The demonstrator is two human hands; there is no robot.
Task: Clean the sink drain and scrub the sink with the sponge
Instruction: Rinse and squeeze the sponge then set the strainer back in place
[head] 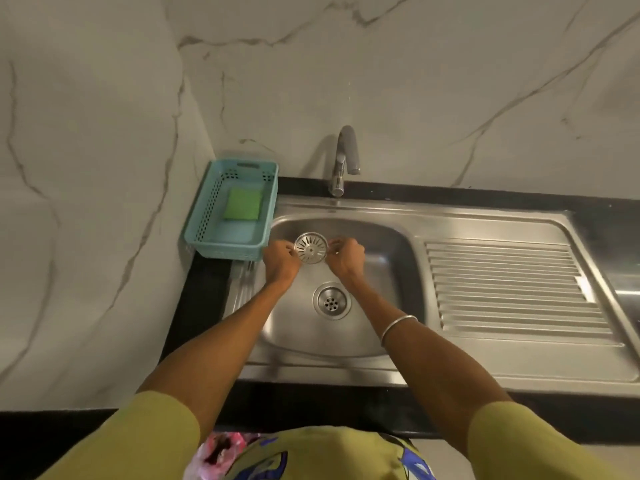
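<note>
Stood at the counter's (207,282) left back corner, against the marble wall (86,168): a teal basket (207,237). Rose behind the basin: a tap (344,161), spout curved forward. Lay right of the basin: a ribbed drainboard (512,289). Circled one forearm: a bangle (396,327).

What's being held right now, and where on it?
The round metal drain strainer, lifted out above the open drain. The left hand and the right hand pinch its rim on opposite sides with the fingers.
</note>
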